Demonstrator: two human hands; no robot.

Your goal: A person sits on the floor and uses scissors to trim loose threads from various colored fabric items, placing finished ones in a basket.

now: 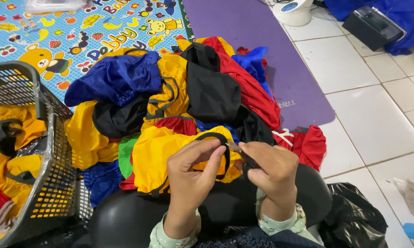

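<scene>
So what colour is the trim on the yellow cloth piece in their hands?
Black: the narrow trim strap edges the yellow fabric piece, clearest in the head view.

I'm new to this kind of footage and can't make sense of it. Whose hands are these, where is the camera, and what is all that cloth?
There is no machine here. The single picture comes from a camera worn on a person's head, looking down at their own two bare hands.

The left hand and right hand together pinch a black elastic band that edges a yellow cloth piece lying over their lap.

Ahead of them, on the floor, is a pile of thin cloth pieces in yellow, blue, black and red. It lies partly on a children's play mat with cartoon animals and a purple mat. To the left stands a grey plastic basket holding more yellow pieces. At lower right on the white tile floor sits a black plastic bag.
</scene>
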